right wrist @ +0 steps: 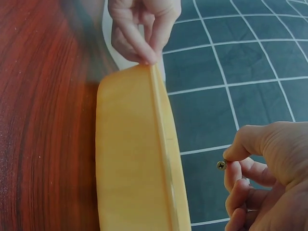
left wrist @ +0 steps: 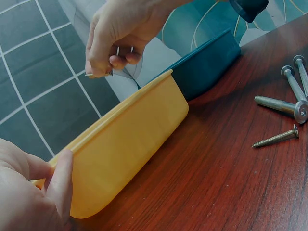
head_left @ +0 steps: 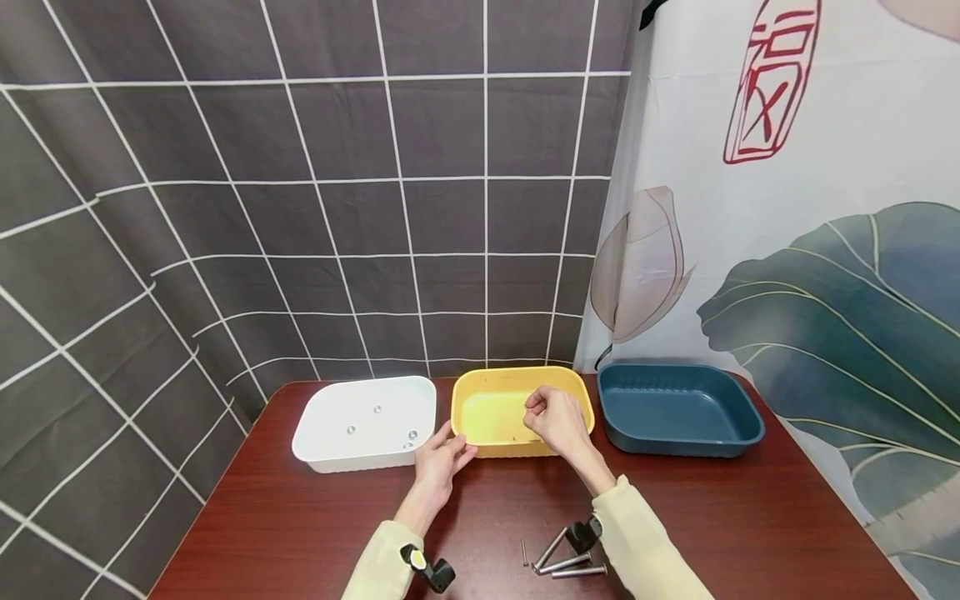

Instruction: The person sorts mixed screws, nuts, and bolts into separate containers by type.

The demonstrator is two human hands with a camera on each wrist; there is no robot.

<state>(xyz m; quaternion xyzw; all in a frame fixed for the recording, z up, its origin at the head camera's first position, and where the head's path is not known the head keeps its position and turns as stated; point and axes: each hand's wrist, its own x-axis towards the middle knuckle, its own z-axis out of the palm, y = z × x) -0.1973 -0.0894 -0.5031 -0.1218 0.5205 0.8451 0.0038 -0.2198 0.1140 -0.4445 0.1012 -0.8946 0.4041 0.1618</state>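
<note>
My left hand (head_left: 438,461) grips the near left corner of a yellow plastic tray (head_left: 502,451), thumb and finger pinching its rim. Above the right part of that tray is my right hand (head_left: 557,419), fingers curled in. Between its thumb and forefinger it pinches a small screw (right wrist: 221,165), whose cross-slotted head shows in the right wrist view; the shank is mostly hidden by the fingers. A thin threaded screw (left wrist: 275,138) lies on the table in front, beside several thick silver bolts (head_left: 564,564).
Left of the yellow tray stands a white tray (head_left: 352,463) with several small shiny round pieces inside. A dark blue tray (head_left: 678,445) stands to the right. All three sit along the back of the reddish-brown table (head_left: 300,533), before a grey checked curtain (head_left: 442,217).
</note>
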